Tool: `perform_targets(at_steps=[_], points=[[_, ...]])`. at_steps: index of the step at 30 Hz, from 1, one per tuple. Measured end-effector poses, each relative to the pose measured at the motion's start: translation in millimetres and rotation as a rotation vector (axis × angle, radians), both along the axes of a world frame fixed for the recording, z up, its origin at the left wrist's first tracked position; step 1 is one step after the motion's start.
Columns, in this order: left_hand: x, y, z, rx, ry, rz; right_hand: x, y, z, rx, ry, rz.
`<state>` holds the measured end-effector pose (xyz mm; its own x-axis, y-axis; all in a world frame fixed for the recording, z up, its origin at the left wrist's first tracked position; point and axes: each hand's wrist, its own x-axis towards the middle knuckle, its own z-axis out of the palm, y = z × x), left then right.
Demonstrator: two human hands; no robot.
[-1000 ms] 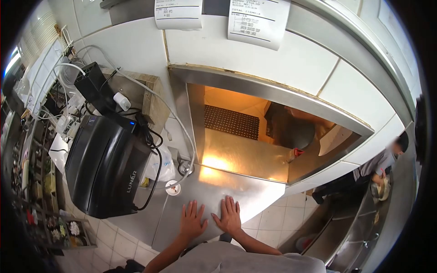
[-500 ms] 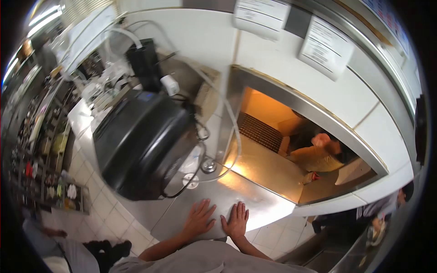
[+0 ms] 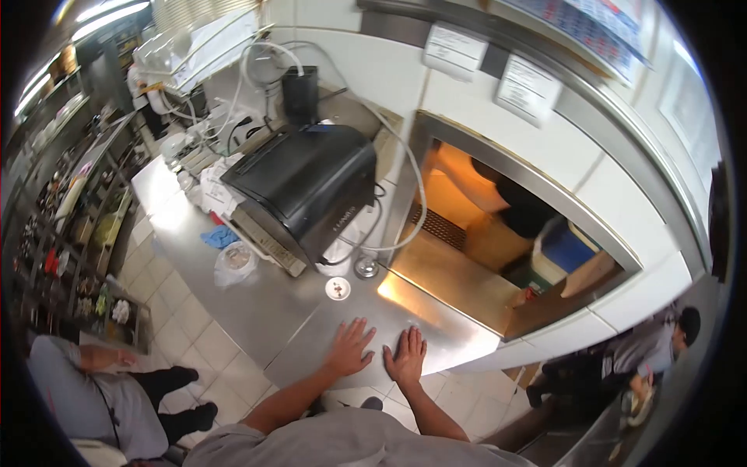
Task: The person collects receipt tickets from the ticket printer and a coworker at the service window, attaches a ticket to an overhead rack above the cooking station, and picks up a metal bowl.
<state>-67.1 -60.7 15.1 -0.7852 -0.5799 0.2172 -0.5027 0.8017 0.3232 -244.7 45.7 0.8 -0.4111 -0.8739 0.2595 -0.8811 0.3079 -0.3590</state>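
My left hand lies flat on the steel counter, palm down with the fingers spread. Beside it, a little to the right, my right hand rests open on the same metal, close to the front edge. Neither hand holds anything. Beyond my left hand sits a small white dish with dark bits in it. Just behind that dish is a round metal piece. A black printer stands farther back on the counter, with cables around it.
A lit pass-through window opens at the right, with a person's arm inside. One seated person is at lower left, another person at right. A plastic bag and blue cloth lie left of the printer. Shelves line the left.
My view has shifted, so the printer looks smaller and the bag and blue cloth now show. Inside the window the person has moved. Both my hands stay flat on the counter.
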Motion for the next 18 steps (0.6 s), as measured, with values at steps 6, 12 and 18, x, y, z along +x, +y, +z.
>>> perform_targets(at_steps=[6,12,18], points=[[1.0,4.7,0.9,-0.078,-0.07,-0.004,1.9,4.9,2.4,-0.058,0.013,-0.022],[0.7,7.3,-4.0,-0.094,-0.056,-0.005,3.0,9.5,6.9,-0.039,0.003,-0.028],[1.8,7.4,-6.6,-0.094,-0.051,-0.026,3.4,11.9,3.1,-0.084,0.008,-0.033]])
